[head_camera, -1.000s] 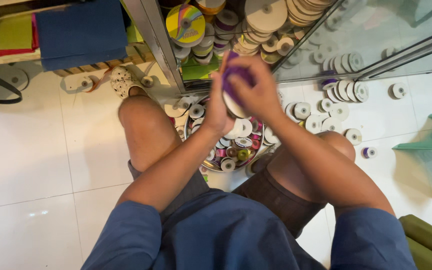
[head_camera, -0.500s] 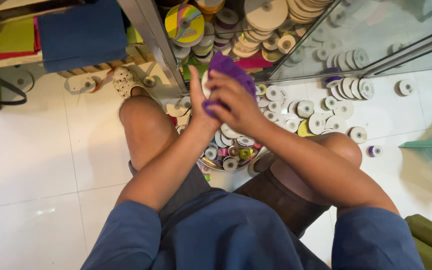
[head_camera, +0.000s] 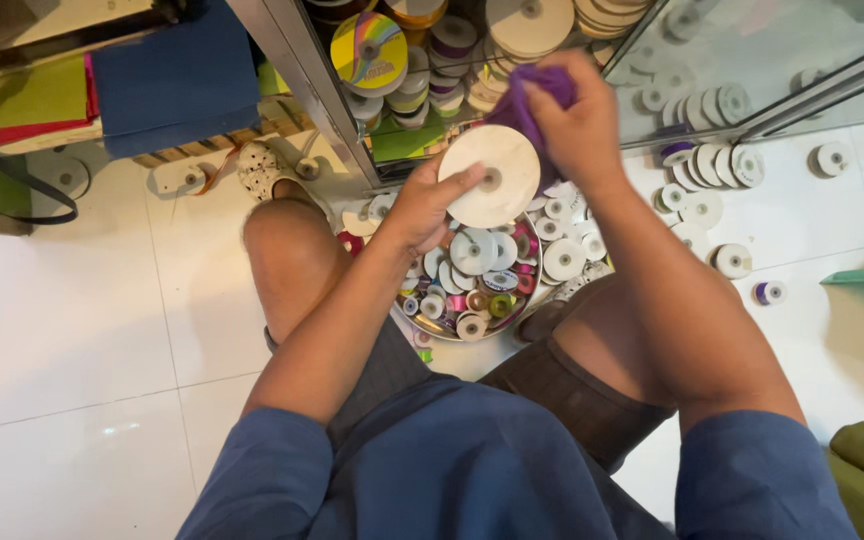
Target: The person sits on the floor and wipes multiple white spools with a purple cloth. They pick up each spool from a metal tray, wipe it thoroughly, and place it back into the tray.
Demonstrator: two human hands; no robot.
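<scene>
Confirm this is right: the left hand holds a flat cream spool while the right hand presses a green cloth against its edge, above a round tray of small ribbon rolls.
Not quite. In the head view the cloth in the right hand is purple, not green. The rest stands: the left hand holds the flat cream spool above the round tray of small ribbon rolls.

No packages, labels, signs or screens visible

You wear a dark blue shirt [head_camera: 452, 480] with short sleeves that end above your elbows, so both forearms are bare. Your shorts [head_camera: 572, 400] are brown, with a darker grey-looking leg on the other side, and your knees are uncovered. Your left hand [head_camera: 427, 205] and right hand [head_camera: 577, 125] carry no gloves.
</scene>
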